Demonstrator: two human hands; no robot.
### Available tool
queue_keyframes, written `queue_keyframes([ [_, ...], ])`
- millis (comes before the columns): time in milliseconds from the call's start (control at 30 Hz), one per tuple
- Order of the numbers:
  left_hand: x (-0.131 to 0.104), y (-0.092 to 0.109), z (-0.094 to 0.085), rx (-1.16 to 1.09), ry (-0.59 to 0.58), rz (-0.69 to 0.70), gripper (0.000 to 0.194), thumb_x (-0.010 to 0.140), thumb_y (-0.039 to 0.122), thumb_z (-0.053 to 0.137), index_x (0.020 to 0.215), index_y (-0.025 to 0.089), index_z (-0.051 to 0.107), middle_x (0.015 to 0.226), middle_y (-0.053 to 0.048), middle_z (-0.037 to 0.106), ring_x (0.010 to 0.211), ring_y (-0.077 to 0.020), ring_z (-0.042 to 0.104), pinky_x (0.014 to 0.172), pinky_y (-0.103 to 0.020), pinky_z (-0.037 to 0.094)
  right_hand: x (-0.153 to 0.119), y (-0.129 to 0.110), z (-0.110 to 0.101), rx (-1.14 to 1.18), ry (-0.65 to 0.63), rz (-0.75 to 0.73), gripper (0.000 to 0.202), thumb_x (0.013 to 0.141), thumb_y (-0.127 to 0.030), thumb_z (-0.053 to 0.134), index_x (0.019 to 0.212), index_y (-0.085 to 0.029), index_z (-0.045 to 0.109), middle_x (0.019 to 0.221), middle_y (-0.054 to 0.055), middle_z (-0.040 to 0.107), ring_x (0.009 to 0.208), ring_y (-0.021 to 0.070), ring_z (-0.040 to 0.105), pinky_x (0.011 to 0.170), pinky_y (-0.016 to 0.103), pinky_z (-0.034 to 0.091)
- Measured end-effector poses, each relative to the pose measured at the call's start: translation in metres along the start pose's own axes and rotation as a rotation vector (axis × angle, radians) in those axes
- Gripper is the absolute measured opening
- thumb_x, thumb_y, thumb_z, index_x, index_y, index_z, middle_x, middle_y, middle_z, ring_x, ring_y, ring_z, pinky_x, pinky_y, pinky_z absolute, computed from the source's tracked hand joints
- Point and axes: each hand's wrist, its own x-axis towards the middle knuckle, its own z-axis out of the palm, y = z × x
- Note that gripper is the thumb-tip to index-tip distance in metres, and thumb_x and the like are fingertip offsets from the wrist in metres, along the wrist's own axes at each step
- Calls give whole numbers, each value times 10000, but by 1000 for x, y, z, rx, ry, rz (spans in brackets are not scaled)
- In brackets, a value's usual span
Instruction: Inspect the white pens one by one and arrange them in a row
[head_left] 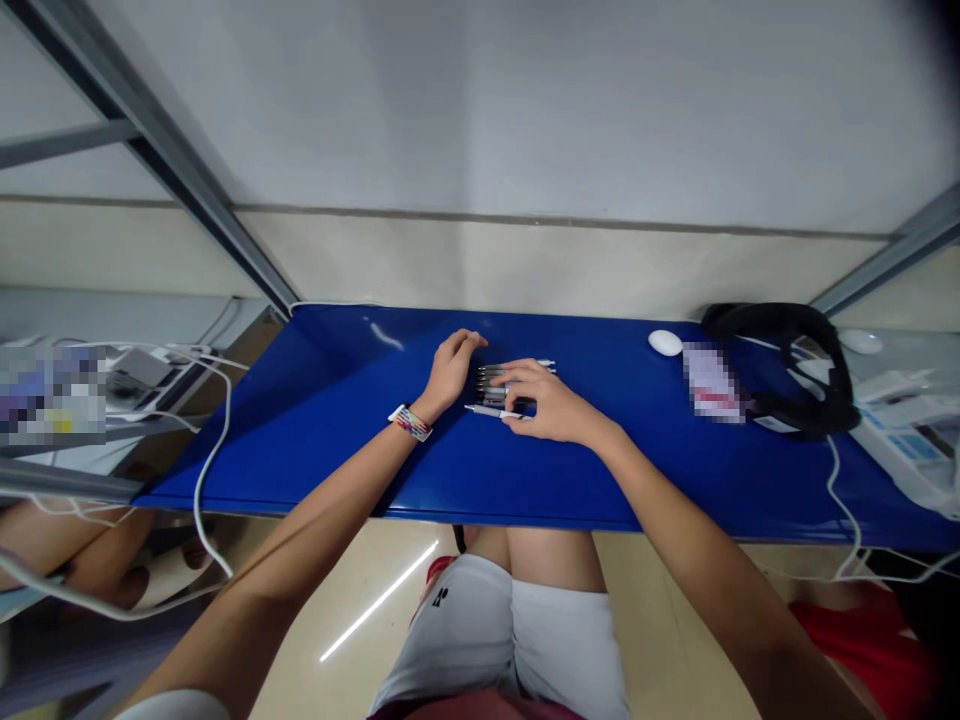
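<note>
Several dark pens (491, 387) lie side by side in a row on the blue table (315, 440). Nearest me, a white-and-grey pen (487, 411) lies slightly apart from the row. My right hand (547, 402) reaches over the right part of the pens, its fingers above the row and its thumb at the white-and-grey pen. A gap shows between thumb and index finger. Beyond its fingers sticks out a light pen end (547, 364). My left hand (451, 368) rests on its edge left of the row, fingers extended and slightly bent, holding nothing. A woven bracelet circles the left wrist.
At the right of the table are a white oval object (665, 343), a blurred-out packet (712, 383) and a black strap-like headgear (825, 370). White cables (217, 460) hang over the left edge. Metal frame posts (187, 190) flank the table. Other people's legs show at the sides.
</note>
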Motion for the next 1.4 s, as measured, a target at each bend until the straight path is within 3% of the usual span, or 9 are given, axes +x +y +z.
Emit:
queue_keyframes([
  [100,0,6,0,-172,-116,13,395,1055,514,501,952,203,722,1016,-90,757,1010,-227,695,949,-365,534,2,4,-3,39,125,44,57,897,-237,761,866,-252,715,1123,48,792,1162,264,695,1041,443,536],
  [200,3,8,-3,-326,-222,-41,480,1060,586,463,1043,197,742,900,-90,738,861,-217,702,864,-377,570,2,8,-8,-106,221,111,47,957,-275,706,915,-252,709,943,31,772,934,240,700,952,414,515],
  [333,2,11,-7,-346,-291,-32,465,1032,594,540,1073,200,784,909,-84,726,817,-209,703,833,-376,583,2,13,-13,-213,264,143,116,1024,-305,626,981,-248,718,929,39,764,911,240,690,918,396,476],
  [467,-5,18,-8,-169,-355,32,325,965,501,701,1069,204,782,837,-45,717,795,-195,680,781,-332,549,2,22,-9,-138,304,173,197,1056,-351,582,1022,-252,748,977,47,772,923,230,708,870,361,493],
  [667,-9,21,-6,97,-252,197,235,962,420,715,1036,207,781,1036,-75,791,914,-211,713,863,-348,547,2,35,-8,-99,366,357,227,1003,-448,654,984,-261,782,955,46,800,871,242,716,778,350,497],
  [800,-5,15,-8,138,-202,269,208,977,393,700,1035,211,783,1077,-84,778,971,-217,717,899,-362,556,2,38,-13,35,442,410,242,981,-443,646,934,-251,785,936,51,796,886,245,715,788,358,510],
  [967,-1,10,-9,133,-120,274,157,951,344,721,1020,216,779,1055,-81,761,940,-213,706,899,-381,569,6,42,-15,475,563,532,270,863,-501,750,893,-233,768,726,21,706,701,200,649,671,337,513],
  [1100,-1,10,-10,155,-105,280,147,947,337,728,1014,221,787,1034,-75,767,909,-206,701,885,-380,562,7,42,-16,684,612,576,297,775,-485,839,898,-223,775,736,12,690,684,169,619,657,319,506],
  [1400,-2,15,-10,159,-95,254,152,946,340,725,1009,226,802,1031,-72,780,955,-223,711,914,-388,555,5,43,-19,819,641,604,307,724,-434,878,919,-214,789,760,6,690,707,156,631,724,329,544],
])
